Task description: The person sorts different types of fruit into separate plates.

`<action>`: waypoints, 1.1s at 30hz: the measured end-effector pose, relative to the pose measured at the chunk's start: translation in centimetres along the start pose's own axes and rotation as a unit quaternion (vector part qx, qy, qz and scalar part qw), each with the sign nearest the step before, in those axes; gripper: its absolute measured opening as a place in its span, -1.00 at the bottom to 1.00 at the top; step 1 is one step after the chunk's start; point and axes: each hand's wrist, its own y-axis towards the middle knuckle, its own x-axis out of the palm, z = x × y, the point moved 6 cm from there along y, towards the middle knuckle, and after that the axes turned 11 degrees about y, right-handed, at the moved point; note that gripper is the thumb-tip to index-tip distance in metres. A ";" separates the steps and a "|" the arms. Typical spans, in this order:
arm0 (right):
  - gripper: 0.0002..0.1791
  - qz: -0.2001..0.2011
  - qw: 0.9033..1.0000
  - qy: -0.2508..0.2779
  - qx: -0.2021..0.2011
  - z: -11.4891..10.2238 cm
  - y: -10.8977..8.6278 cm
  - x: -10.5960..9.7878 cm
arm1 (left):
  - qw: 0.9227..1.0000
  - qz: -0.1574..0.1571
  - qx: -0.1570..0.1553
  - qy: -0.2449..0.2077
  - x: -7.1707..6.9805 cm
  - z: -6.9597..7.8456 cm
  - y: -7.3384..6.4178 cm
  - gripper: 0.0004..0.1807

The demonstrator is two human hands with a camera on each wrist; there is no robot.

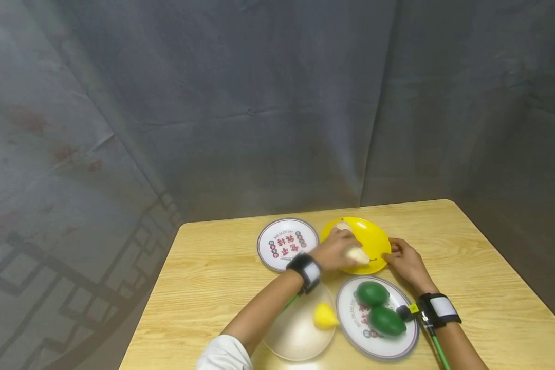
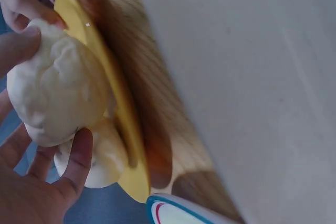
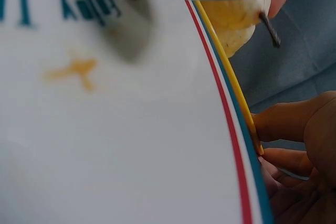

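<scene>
Yellow plate [image 1: 374,239], toward the back of the wooden table [image 1: 203,288]: both your hands are at it. Your left hand [image 1: 336,250] reaches over the plate, thumb and fingers curled round one pale pear [image 1: 358,255]; you cannot tell from here whether that pear touches the plate. A second pale pear [image 1: 343,225] lies on the plate just beyond, partly hidden by your hand. Your right hand [image 1: 409,264] pinches the plate's right rim between thumb and fingers. Nearer you, a front white plate [image 1: 370,349] bears two green fruits [image 1: 380,308], lying side by side. Left of it sits a cream bowl [image 1: 291,339] with a yellow fruit [image 1: 325,316] by its right rim. A back white plate [image 1: 282,228] with printed characters stands just left of the yellow one.
</scene>
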 end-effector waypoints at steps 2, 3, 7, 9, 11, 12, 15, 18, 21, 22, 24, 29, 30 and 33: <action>-0.24 0.000 1.000 0.000 -0.001 -0.2 -0.1 0.0 | 1.000 0.004 -0.006 0.005 0.0 0.0 0.0 -0.35; -0.24 0.001 1.000 0.000 0.000 -0.2 -0.2 0.0 | 1.000 0.006 -0.007 0.009 -0.1 0.1 0.0 -0.36; -0.24 0.004 1.000 -0.003 0.004 -0.5 -0.2 0.1 | 1.000 0.009 -0.006 0.017 -0.4 0.2 -0.1 -0.37; -0.24 0.004 1.000 -0.004 0.008 -0.5 -0.2 0.0 | 1.000 0.010 -0.004 0.019 -0.4 0.2 -0.1 -0.38; -0.23 0.005 1.000 -0.004 0.010 -0.5 -0.2 0.0 | 1.000 0.013 -0.001 0.022 -0.1 0.1 -0.1 -0.37; -0.23 0.005 1.000 -0.005 0.011 -0.5 -0.2 0.0 | 1.000 0.015 0.001 0.024 0.1 0.0 0.0 -0.38; -0.23 0.002 1.000 0.003 0.015 -0.4 -0.3 0.1 | 0.999 0.020 0.013 0.036 0.4 -0.1 0.0 -0.36; -0.22 -0.004 1.000 0.018 0.019 -0.3 -0.3 0.2 | 0.999 0.023 0.020 0.043 -0.2 -0.1 -0.4 -0.34; -0.21 -0.008 1.000 0.025 0.018 -0.2 -0.2 0.3 | 0.999 0.023 0.008 0.027 -2.0 -0.2 -1.3 -0.35; -0.21 -0.007 1.000 0.020 0.017 -0.2 -0.1 0.3 | 0.999 0.028 0.003 0.019 -2.7 -0.4 -1.7 -0.37; -0.20 -0.004 1.000 0.010 0.016 -0.1 -0.1 0.1 | 0.999 0.040 -0.013 -0.009 -4.1 -1.1 -2.6 -0.39; -0.17 -0.004 1.000 -0.018 0.010 -0.2 -0.2 -0.9 | 0.990 0.092 -0.052 -0.093 -7.3 -4.9 -5.3 -0.45; -0.18 -0.002 1.000 -0.026 0.003 -0.3 -0.3 -1.2 | 0.987 0.102 -0.062 -0.108 -7.6 -6.0 -5.9 -0.46; -0.23 0.015 0.998 -0.055 -0.031 -1.3 -0.8 -2.5 | 0.975 0.136 -0.095 -0.146 -8.0 -9.6 -7.9 -0.49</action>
